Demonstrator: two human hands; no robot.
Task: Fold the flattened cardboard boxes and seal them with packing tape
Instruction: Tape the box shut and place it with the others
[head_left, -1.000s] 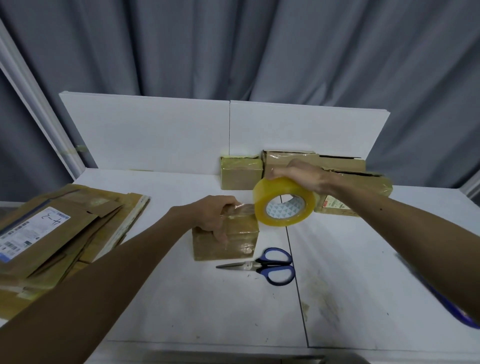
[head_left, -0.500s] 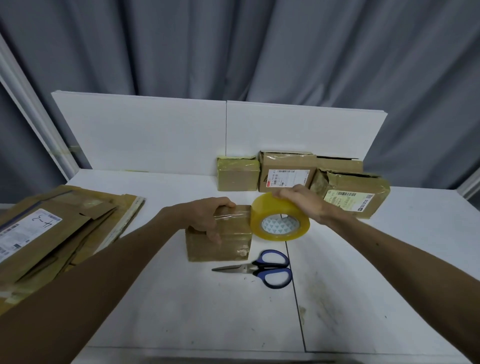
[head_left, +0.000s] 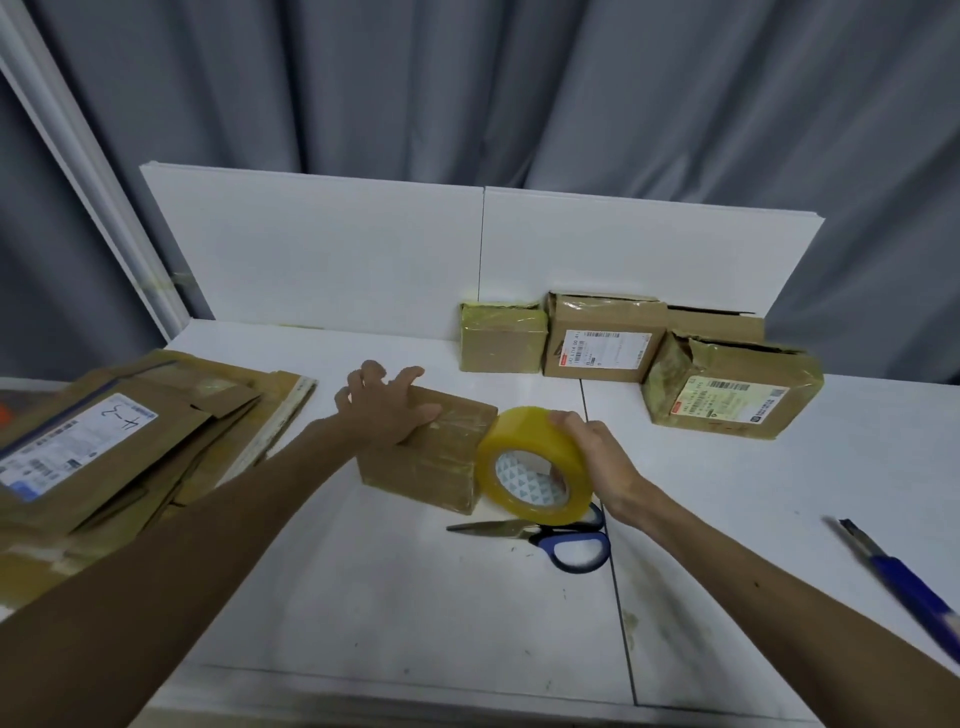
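- Two hands worked near the centre of the table (head_left: 363, 597): the left hand (head_left: 387, 408) lay flat with fingers spread on top of the small box (head_left: 431, 457), and the right hand (head_left: 597, 457) gripped the tape roll (head_left: 535, 465), held on edge against the box's right end.
- Four rear boxes (head_left: 602, 343) stood along the back edge by the white backboard (head_left: 322, 249), one half hidden behind the others.
- One stack of flattened boxes (head_left: 130, 452) lay at the left edge.
- One pair of scissors (head_left: 550, 538) lay just in front of the roll.
- One blue-handled knife (head_left: 893, 571), blurred, lay at the right edge.
- Bare tabletop ran along the front edge and between scissors and knife.
- Two rear boxes carried printed barcode labels, too small to read; the stack's label bore handwriting resembling "4-3".
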